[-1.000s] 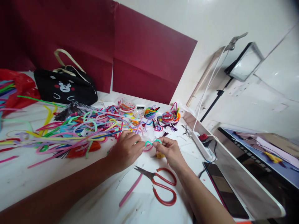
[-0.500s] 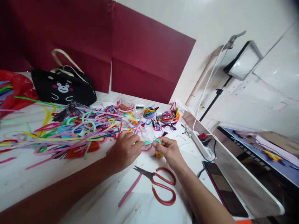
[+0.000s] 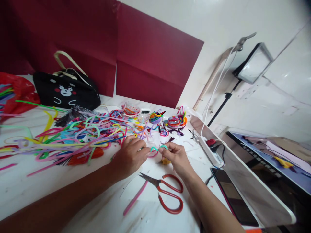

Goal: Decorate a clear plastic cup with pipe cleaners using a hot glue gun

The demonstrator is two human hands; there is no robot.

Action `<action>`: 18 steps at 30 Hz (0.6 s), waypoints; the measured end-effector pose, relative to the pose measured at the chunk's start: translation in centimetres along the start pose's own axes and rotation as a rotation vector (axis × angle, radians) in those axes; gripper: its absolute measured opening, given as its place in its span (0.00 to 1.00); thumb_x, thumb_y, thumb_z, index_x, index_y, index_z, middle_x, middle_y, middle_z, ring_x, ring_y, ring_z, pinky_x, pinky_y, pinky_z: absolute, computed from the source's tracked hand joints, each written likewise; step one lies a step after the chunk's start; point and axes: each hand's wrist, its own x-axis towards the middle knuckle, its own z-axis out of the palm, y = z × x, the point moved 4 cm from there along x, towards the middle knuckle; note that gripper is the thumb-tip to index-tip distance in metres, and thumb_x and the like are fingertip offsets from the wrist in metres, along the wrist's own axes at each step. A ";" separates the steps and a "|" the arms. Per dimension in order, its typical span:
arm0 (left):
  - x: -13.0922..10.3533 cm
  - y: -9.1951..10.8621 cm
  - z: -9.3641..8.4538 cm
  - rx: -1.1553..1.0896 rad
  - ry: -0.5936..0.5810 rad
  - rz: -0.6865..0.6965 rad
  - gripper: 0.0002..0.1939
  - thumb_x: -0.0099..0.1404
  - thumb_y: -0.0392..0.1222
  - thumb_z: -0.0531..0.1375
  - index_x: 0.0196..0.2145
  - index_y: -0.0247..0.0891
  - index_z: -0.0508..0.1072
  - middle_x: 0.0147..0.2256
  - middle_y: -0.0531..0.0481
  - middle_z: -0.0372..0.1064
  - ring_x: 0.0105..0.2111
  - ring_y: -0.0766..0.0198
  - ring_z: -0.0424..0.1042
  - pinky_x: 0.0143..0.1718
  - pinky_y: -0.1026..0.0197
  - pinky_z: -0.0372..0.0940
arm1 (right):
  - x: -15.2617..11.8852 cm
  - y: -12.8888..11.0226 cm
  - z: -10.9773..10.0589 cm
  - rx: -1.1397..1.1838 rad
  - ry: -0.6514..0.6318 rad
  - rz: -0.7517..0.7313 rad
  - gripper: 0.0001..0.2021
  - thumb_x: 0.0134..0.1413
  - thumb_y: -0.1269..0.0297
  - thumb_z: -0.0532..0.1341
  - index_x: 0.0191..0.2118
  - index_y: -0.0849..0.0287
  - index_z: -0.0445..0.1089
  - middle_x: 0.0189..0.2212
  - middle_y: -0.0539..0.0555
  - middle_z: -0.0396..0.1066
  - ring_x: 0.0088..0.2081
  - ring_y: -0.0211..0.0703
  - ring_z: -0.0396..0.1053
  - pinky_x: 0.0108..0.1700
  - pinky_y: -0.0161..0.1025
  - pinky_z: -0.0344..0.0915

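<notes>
Between my fingertips runs a short turquoise pipe cleaner (image 3: 154,149), bent into small waves. My left hand (image 3: 132,157) pinches its left end, and my right hand (image 3: 175,155) pinches it between thumb and forefinger on the other side. Just behind it shows a pink curved pipe cleaner (image 3: 153,154). A small yellow piece (image 3: 166,160) lies under my right hand, partly covered. Nearer to me rest scissors with red handles (image 3: 161,191), blades pointing left and slightly apart. Beside their blades is a straight pink pipe cleaner (image 3: 135,199).
A heap of colourful pipe cleaners (image 3: 80,132) spreads over the left of the table. Decorated balls (image 3: 155,117) stand at the back. On the right are a power strip (image 3: 210,151), a phone (image 3: 233,195) and a lamp (image 3: 254,63). A black bag (image 3: 65,89) sits back left.
Almost nothing differs. Both hands keep their pinch on the turquoise pipe cleaner, with only a very slight shift of its waves between the fingers.
</notes>
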 end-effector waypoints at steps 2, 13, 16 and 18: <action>0.0 0.0 0.0 -0.007 -0.004 0.002 0.09 0.68 0.34 0.54 0.34 0.37 0.73 0.30 0.49 0.67 0.33 0.60 0.65 0.41 0.51 0.57 | 0.0 0.0 0.0 0.001 0.001 -0.002 0.14 0.44 0.54 0.70 0.26 0.60 0.73 0.15 0.46 0.68 0.16 0.31 0.59 0.21 0.31 0.55; 0.0 -0.5 0.2 -0.079 0.015 -0.017 0.08 0.70 0.36 0.54 0.35 0.37 0.73 0.31 0.49 0.69 0.33 0.61 0.65 0.42 0.52 0.56 | 0.3 0.3 -0.4 0.046 0.039 0.015 0.14 0.44 0.55 0.70 0.24 0.61 0.72 0.14 0.46 0.66 0.17 0.29 0.53 0.22 0.31 0.49; 0.1 -0.5 0.2 -0.105 0.010 -0.023 0.09 0.70 0.36 0.53 0.34 0.37 0.73 0.31 0.49 0.69 0.32 0.61 0.65 0.40 0.53 0.55 | 0.3 -0.1 -0.3 0.074 0.038 -0.006 0.14 0.42 0.55 0.71 0.26 0.61 0.72 0.17 0.46 0.67 0.20 0.30 0.56 0.23 0.31 0.51; 0.1 -0.5 0.2 -0.124 -0.015 -0.026 0.10 0.71 0.36 0.53 0.35 0.37 0.73 0.31 0.49 0.69 0.33 0.61 0.65 0.40 0.53 0.55 | 0.2 -0.3 -0.2 0.089 0.026 -0.005 0.15 0.40 0.55 0.72 0.32 0.60 0.74 0.21 0.47 0.69 0.22 0.31 0.58 0.24 0.31 0.53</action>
